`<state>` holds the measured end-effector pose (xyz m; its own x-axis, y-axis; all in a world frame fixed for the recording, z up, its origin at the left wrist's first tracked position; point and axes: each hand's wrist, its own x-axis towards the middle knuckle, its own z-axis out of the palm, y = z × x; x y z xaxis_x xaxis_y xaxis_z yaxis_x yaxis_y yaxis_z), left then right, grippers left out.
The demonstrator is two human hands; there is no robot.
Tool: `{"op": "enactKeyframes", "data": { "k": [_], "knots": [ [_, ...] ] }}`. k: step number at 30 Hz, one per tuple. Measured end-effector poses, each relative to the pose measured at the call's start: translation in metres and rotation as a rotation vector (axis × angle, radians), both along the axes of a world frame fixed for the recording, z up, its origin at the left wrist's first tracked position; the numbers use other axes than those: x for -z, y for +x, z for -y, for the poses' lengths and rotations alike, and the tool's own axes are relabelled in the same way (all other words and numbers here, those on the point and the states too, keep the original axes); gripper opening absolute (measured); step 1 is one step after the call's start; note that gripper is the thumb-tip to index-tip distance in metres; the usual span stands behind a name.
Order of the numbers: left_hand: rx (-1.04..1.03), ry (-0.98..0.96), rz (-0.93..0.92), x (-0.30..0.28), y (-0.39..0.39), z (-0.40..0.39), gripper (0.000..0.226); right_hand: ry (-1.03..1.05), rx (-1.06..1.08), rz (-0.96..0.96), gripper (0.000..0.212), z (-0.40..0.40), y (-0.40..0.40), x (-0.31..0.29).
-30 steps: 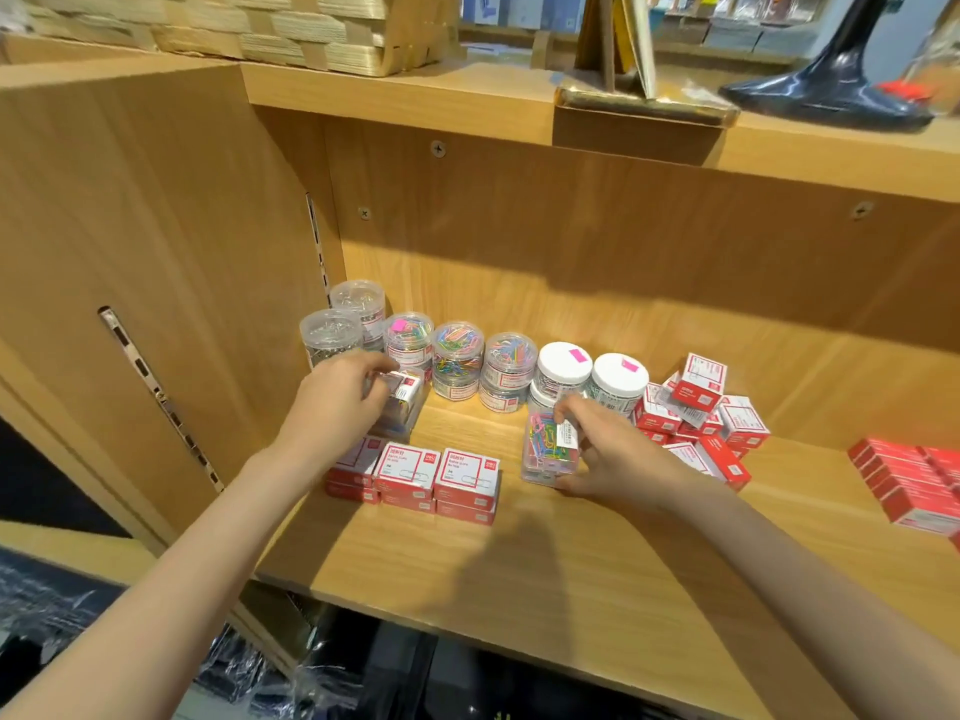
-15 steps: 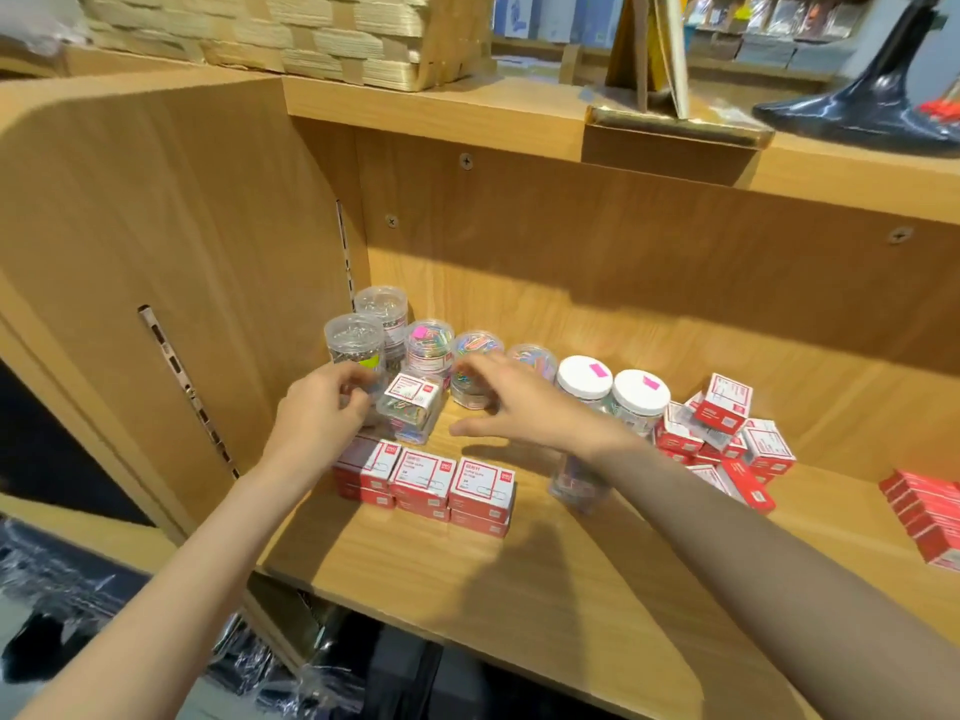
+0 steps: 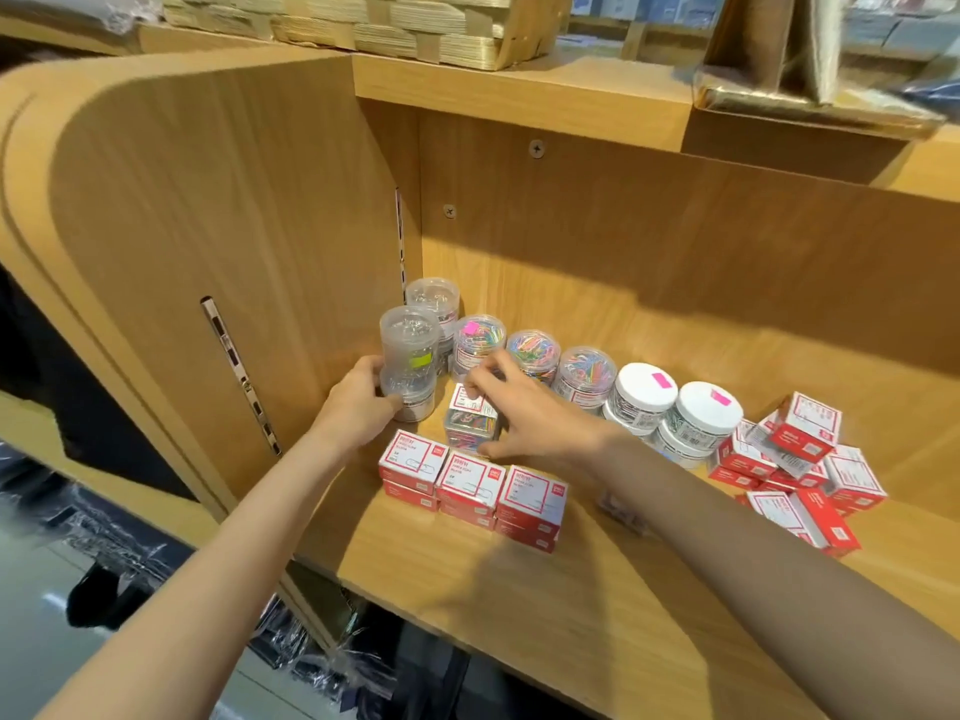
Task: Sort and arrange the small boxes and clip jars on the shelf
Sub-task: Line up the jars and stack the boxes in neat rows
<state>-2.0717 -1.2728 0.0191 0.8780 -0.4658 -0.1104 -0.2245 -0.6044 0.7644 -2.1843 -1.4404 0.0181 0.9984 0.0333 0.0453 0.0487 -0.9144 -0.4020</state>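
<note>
My left hand [image 3: 358, 402] grips the lower jar of a stack of two clear jars of silver clips [image 3: 409, 356] in the shelf's back left corner. My right hand [image 3: 524, 413] holds a clear square box of coloured clips [image 3: 470, 423], fingers on its top and thumb at its front. Behind them runs a row of clear jars of coloured clips [image 3: 535, 353], then white-lidded jars [image 3: 647, 394]. Three stacks of red-and-white small boxes [image 3: 478, 483] stand in a row in front of my hands.
A loose heap of red-and-white boxes [image 3: 802, 459] lies at the right. Another clear box [image 3: 621, 509] shows partly under my right forearm. The wooden side panel [image 3: 234, 226] closes the left. The shelf board [image 3: 545, 605] is bare wood at the front.
My left hand moved from the clear box to the stacked silver-clip jars. My right hand left the other clear box and came across onto the clear box of coloured clips.
</note>
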Motion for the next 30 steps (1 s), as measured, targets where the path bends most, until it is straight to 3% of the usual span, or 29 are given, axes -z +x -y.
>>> {"op": "enactKeyframes", "data": {
  "k": [4, 10, 15, 21, 25, 30],
  "knots": [
    [0.013, -0.018, -0.029, 0.004, 0.007, 0.005, 0.052, 0.009, 0.061, -0.057, 0.044, 0.011, -0.022, 0.003],
    [0.142, -0.050, 0.026, 0.004, 0.016, 0.009, 0.081, 0.054, 0.101, -0.024, 0.044, 0.032, -0.059, 0.009],
    [0.194, 0.035, 0.066, 0.004, 0.020, 0.015, 0.067, 0.026, 0.169, -0.014, 0.046, 0.039, -0.088, 0.010],
    [0.263, 0.017, 0.068, 0.002, 0.012, 0.025, 0.077, -0.012, 0.286, -0.058, 0.051, 0.044, -0.113, 0.014],
    [0.308, 0.023, 0.097, -0.001, 0.009, 0.028, 0.067, -0.030, 0.299, -0.105, 0.051, 0.050, -0.125, 0.000],
    [0.333, 0.039, 0.093, 0.002, 0.012, 0.028, 0.072, -0.060, 0.244, 0.097, 0.041, 0.035, -0.087, -0.038]
  ]
}}
